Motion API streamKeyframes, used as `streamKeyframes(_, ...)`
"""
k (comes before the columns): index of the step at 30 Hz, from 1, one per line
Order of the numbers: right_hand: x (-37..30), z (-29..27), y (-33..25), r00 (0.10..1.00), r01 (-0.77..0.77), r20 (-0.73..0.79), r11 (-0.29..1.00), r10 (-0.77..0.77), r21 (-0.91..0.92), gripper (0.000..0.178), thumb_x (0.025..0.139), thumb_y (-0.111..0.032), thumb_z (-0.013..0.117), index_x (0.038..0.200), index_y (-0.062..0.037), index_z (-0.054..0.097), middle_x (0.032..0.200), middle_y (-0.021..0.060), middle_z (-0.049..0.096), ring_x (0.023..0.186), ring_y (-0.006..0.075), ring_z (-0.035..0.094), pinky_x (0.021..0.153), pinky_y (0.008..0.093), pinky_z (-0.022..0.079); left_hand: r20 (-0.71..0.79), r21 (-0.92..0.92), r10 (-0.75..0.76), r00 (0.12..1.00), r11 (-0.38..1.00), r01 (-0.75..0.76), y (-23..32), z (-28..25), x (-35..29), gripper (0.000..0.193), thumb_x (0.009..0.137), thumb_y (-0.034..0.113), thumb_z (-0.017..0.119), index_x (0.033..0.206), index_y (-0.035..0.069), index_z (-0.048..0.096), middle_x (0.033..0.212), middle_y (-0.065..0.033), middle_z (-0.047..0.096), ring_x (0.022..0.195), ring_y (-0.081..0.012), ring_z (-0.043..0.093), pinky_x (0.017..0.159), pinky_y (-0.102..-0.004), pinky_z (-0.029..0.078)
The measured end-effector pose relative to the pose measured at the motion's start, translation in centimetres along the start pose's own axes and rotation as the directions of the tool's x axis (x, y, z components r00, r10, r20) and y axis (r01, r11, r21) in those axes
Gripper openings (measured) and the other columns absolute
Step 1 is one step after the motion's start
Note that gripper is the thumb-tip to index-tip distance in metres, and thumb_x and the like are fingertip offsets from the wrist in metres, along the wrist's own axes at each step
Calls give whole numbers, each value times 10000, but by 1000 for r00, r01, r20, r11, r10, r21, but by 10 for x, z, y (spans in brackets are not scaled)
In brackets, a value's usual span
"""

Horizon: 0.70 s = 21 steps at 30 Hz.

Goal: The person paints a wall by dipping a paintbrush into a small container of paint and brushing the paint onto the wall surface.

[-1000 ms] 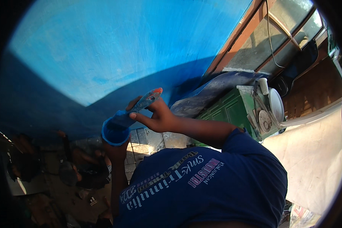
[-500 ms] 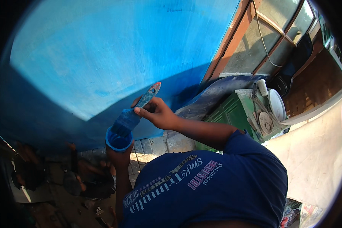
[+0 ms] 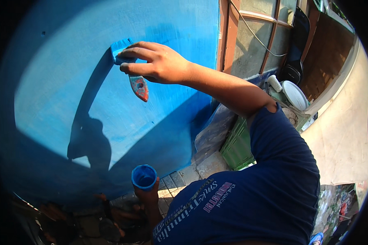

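My right hand (image 3: pixel 157 63) is closed around a wide paintbrush (image 3: pixel 139 86), whose worn handle points down with a reddish end. Blue paint coats the bristles, which meet the blue wall (image 3: pixel 171 53) in its sunlit part. Low and nearer my body, my left hand (image 3: pixel 148 194) grips a small blue paint cup (image 3: pixel 144 177) from below and the side. Some paint shows inside the cup, and its rim is smeared. The shadow of my arm and the brush falls on the wall.
A brown-framed window (image 3: pixel 253 36) with a hanging cable borders the wall on the right. Beside it stand a green crate (image 3: pixel 238 143), a white round lid (image 3: pixel 295 95) and a black case (image 3: pixel 292 69). People sit in the shade at lower left. A pale sheet hangs at right.
My right hand has lifted the brush from the cup up to the wall, turning it so the handle points down. The cup in my left hand sits lower and further right in view.
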State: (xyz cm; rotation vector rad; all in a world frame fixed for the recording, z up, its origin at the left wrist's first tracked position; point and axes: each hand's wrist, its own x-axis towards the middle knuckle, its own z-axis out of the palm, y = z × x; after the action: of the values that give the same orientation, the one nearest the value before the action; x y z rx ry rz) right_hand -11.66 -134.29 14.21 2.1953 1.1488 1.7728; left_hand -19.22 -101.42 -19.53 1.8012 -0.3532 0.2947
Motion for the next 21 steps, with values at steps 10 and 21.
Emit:
streamKeyframes(10,-174,47,-115,856,-204,516,927,13,314,305,895,-176,611,1197,-144,588,1254,109,623,1119,305,628,895,392,561,21,-15,-114,993,993,114,-9,-5,-2,823,676,235,960,1340,1,533,1264,-142,634,1152,-272,619,1020,-405,470)
streamKeyframes(21,58,-30,56,997,70,37,996,-68,-58,470,773,-17,779,1215,-103,645,1146,114,684,1043,313,674,853,386,585,8,30,-81,997,996,81,25,3,13,817,661,234,965,1327,8,548,1250,-163,654,1150,-296,635,1010,-421,485)
